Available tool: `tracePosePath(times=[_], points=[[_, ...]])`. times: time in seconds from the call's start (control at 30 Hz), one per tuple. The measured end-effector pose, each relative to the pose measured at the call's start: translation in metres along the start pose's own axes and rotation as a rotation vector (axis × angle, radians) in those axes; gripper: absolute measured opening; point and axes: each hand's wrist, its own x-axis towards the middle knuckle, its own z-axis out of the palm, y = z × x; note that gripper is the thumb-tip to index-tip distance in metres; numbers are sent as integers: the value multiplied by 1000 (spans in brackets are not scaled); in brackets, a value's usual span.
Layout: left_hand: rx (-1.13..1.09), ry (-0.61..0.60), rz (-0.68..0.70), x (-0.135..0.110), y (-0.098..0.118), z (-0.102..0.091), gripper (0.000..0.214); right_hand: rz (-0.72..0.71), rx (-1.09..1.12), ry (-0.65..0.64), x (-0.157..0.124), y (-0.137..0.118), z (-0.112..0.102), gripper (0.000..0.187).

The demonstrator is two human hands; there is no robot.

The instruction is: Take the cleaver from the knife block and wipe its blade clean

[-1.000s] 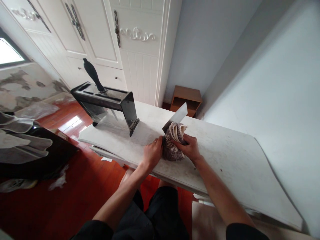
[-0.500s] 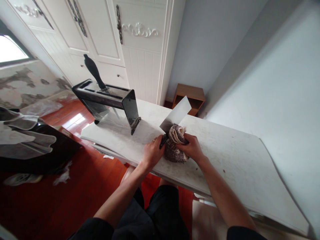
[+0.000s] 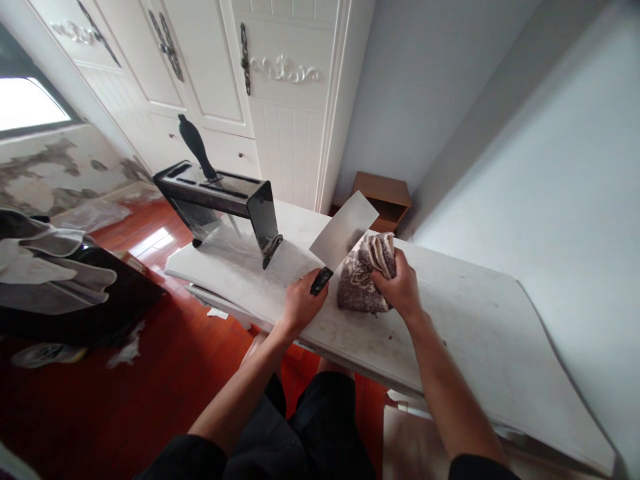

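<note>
A cleaver (image 3: 345,229) with a broad steel blade and a black handle tilts up and away over the white board. My left hand (image 3: 303,298) is closed round its handle. Just right of the blade, my right hand (image 3: 401,288) grips a bunched brown and cream patterned cloth (image 3: 364,280), which hangs down toward the board. Cloth and blade lie very close, and I cannot tell whether they touch. To the left stands a black knife block (image 3: 215,190) with an open frame; one black-handled knife (image 3: 197,143) sits upright in it.
The long white tabletop (image 3: 475,327) runs from the knife block to the right wall. Behind it are a white wardrobe (image 3: 290,127) and a small brown cabinet (image 3: 383,193). Grey and white fabric (image 3: 55,267) lies on a dark piece at left, above the red floor (image 3: 165,393).
My right hand has drawn the cloth off the blade's handle end, rightward and slightly up. The handle and more of the blade now show. The view has shifted slightly.
</note>
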Motion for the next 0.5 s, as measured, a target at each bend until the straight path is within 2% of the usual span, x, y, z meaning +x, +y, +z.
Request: tracePosePath(times=[0.27, 0.37, 0.5], points=[[-107, 35, -29, 0, -1, -2, 19, -4, -43, 337, 11, 21, -24, 26], [-128, 44, -40, -1, 1, -3, 19, -49, -80, 401, 10, 19, -23, 18], [-136, 42, -36, -1, 0, -3, 20, -222, -218, 400, 7, 12, -16, 16]])
